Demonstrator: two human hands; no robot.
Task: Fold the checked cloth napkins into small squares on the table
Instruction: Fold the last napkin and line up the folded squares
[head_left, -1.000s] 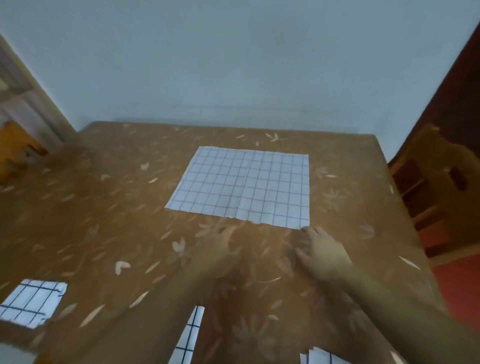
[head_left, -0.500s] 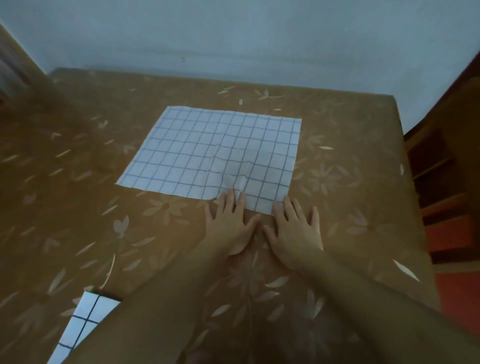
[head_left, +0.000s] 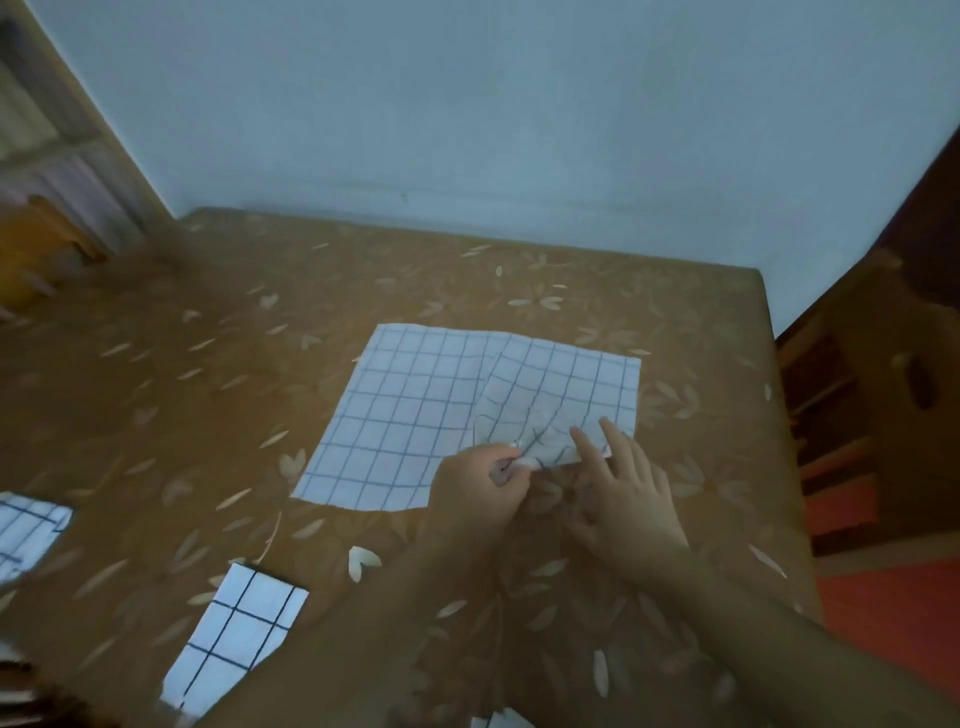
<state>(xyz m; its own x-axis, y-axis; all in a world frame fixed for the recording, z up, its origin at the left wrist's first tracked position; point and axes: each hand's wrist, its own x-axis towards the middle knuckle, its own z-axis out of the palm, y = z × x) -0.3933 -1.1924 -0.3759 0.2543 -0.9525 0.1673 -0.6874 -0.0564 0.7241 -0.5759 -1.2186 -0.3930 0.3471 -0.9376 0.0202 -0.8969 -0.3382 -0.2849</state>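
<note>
A brown table with a leaf-pattern cover carries a white checked napkin, spread flat but wrinkled at its near right part.
The left hand pinches the near edge with curled fingers; the right hand presses it with straight fingers. Two folded napkins are cut off at the frame's left and bottom.

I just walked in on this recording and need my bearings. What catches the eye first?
The big checked napkin spread on the brown flowered table, with both hands at its near right edge: the left hand pinches the bunched edge, the right hand rests fingers on it. A folded napkin lies nearer, to the left.
</note>
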